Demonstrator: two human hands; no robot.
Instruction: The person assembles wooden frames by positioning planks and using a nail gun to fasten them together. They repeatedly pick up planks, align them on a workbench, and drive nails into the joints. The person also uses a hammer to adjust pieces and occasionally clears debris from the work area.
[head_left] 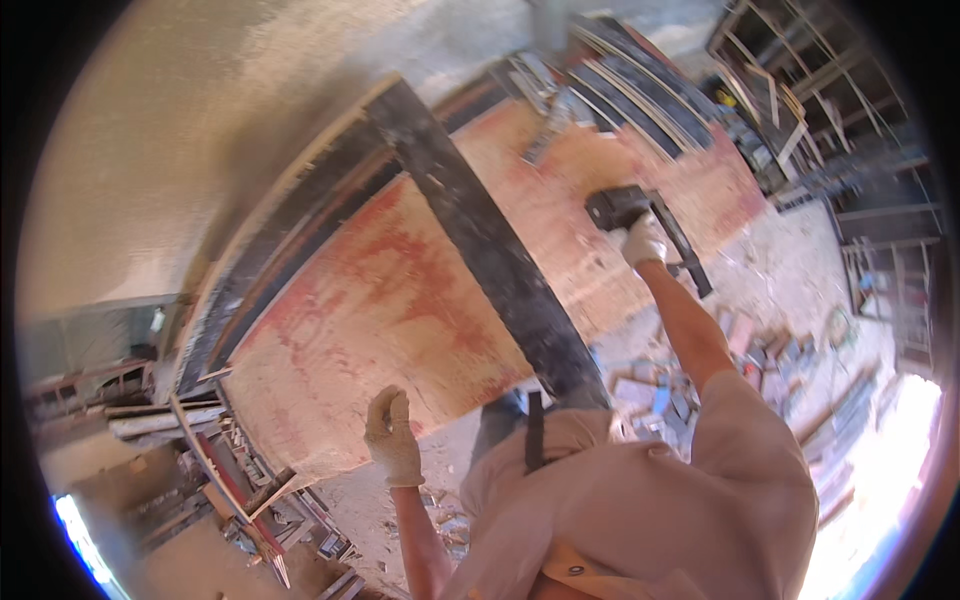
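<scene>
A black nail gun is in my right hand, which wears a pale work glove and wraps its handle, out over the right part of a workbench. My left hand, also gloved, is raised near the bench's front edge with nothing visible in it; its fingers are loosely bent and apart from the thumb. Between my hands a long dark board lies across the red-stained wooden top, reaching from the far edge to my waist. More dark boards stand along the far edge at left.
Dark strips of wood are stacked at the bench's far right. Offcuts and scraps litter the floor to the right, and wood pieces lie in a heap at lower left. Wooden frames stand at upper right; a wall rises behind the bench.
</scene>
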